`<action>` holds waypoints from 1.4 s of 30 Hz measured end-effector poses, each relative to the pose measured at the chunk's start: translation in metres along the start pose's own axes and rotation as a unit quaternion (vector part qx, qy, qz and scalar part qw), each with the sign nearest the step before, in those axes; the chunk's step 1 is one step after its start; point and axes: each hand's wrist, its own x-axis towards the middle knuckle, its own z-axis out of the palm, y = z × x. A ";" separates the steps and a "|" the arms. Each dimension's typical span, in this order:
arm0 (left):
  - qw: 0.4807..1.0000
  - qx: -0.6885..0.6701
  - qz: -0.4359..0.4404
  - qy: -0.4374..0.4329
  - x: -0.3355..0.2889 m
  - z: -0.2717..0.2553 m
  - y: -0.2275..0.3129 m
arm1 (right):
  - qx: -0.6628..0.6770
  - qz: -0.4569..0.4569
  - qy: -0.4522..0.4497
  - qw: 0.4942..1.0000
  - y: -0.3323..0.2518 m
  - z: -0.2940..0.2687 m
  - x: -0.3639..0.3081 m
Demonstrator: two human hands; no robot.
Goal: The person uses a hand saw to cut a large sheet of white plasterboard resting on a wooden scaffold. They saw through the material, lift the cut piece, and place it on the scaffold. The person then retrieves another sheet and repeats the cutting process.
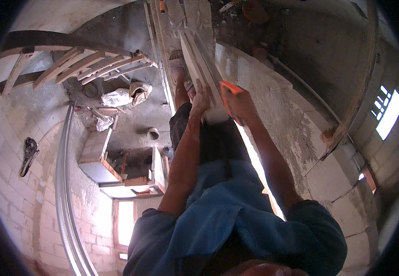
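Note:
My right hand [240,106] is closed round the orange handle [228,92] of what looks like a handsaw. Its grey blade [208,60], smeared by motion, stretches away from me along a long pale board [195,60]. With my left hand [200,97] I grip the board's left side near its close end, fingers pointing forward. The board lies lengthwise ahead of me, its near end [216,115] whitish and blurred. A sandalled foot [177,60] stands just left of it. Where the blade meets the board cannot be made out.
A rough block wall top [264,87] runs along my right. To the left lie a wooden ladder [80,64], white sacks [119,96], a small bucket [152,133] and an open box-like frame [126,179]. Long metal profiles [66,193] lean at the far left.

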 end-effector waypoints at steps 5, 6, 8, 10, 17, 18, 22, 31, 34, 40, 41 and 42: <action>0.879 -0.424 -0.220 0.014 0.019 -0.075 0.068 | 0.229 0.158 0.007 0.960 0.031 -0.057 -0.053; 0.933 -0.320 -0.166 0.024 0.007 -0.060 0.048 | 0.254 0.157 -0.017 0.954 0.029 -0.054 -0.051; 0.992 -0.095 -0.056 0.054 -0.009 -0.026 0.012 | 0.272 0.160 -0.042 0.948 0.021 -0.048 -0.048; 0.962 -0.255 -0.078 0.048 0.001 -0.046 0.039 | 0.262 0.184 -0.011 0.947 0.018 -0.050 -0.051; 0.974 -0.207 -0.086 0.028 0.006 -0.043 0.041 | 0.267 0.215 -0.038 0.939 0.005 -0.067 -0.060; 0.976 -0.202 -0.077 0.037 0.006 -0.042 0.041 | 0.273 0.211 -0.043 0.937 0.008 -0.069 -0.061; 0.977 -0.194 -0.033 0.080 0.003 -0.035 0.030 | 0.290 0.190 -0.053 0.936 0.011 -0.065 -0.058; 0.971 -0.229 -0.037 0.047 0.005 -0.057 0.038 | 0.250 0.179 -0.041 0.951 0.007 -0.020 -0.003; 0.943 -0.322 -0.081 0.021 0.008 -0.057 0.037 | 0.196 0.180 -0.033 0.963 0.004 -0.002 0.018; 0.977 -0.200 -0.068 0.014 0.002 -0.024 0.020 | 0.050 0.123 -0.018 0.991 0.015 -0.015 -0.013; 0.910 -0.394 -0.124 0.026 0.012 -0.043 0.034 | 0.063 0.153 -0.015 0.986 0.011 -0.021 -0.019; 0.914 -0.386 -0.123 0.008 0.015 -0.058 0.039 | 0.075 0.177 -0.018 0.981 0.003 -0.025 -0.024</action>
